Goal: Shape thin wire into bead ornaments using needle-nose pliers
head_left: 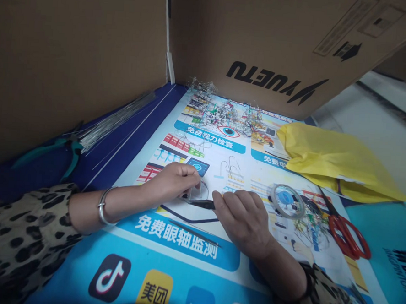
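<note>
At the middle of the head view, my left hand (180, 182) is closed in a pinch on a thin wire (201, 184). My right hand (242, 216) is wrapped round a dark, narrow tool (203, 204), whose tip points left and lies just below my left fingertips. Whether the tip touches the wire is too small to tell. Both hands are over a printed poster sheet (182, 272). Bent wire pieces (230, 165) lie beyond the hands. A roll of clear tape (287, 200) is to the right of my right hand.
Teal-handled pliers (74, 155) and a bundle of straight wires (108, 123) lie at the left. Tangled wire pieces (253, 120) sit near the cardboard wall (264, 45). Red-handled scissors (347, 236), a yellow bag (330, 155) and a teal bag (386, 241) are at the right.
</note>
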`<state>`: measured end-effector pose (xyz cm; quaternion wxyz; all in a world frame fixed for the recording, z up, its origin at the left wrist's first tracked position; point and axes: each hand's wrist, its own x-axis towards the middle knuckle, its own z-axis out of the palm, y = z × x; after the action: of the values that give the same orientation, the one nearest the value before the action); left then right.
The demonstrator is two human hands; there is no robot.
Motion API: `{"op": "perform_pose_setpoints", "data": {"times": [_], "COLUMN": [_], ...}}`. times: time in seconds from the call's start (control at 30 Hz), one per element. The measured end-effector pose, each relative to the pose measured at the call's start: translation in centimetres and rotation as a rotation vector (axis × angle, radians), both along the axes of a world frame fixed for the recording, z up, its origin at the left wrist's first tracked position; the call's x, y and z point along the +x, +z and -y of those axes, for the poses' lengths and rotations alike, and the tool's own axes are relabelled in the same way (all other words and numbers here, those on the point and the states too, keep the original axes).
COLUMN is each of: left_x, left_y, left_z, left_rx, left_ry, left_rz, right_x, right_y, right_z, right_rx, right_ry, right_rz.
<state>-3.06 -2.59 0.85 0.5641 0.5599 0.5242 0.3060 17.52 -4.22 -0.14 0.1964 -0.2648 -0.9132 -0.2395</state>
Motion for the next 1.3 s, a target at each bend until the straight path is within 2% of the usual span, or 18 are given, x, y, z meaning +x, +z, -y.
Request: {"op": "perform_pose_setpoints", "data": {"times": [0.6, 0.87, 1.3], "left_x": [0.0, -0.12, -0.17], "left_y": [0.12, 0.81, 0.45], "left_z": [0.12, 0.42, 0.44], "left_rx": [0.071, 0.327, 0.33], "left_ry": [-0.018, -0.059, -0.078], "left_rz": [-0.026, -0.172, -0.192], "right_x": [-0.2, -0.03, -0.33], "right_y": [-0.2, -0.32, -0.37], "right_z": [0.01, -0.04, 0.16], "right_rx": [-0.061, -0.08, -0.23], "right_ry": [-0.015, -0.034, -0.066], "right_rz": [0.016, 0.018, -0.022]}}
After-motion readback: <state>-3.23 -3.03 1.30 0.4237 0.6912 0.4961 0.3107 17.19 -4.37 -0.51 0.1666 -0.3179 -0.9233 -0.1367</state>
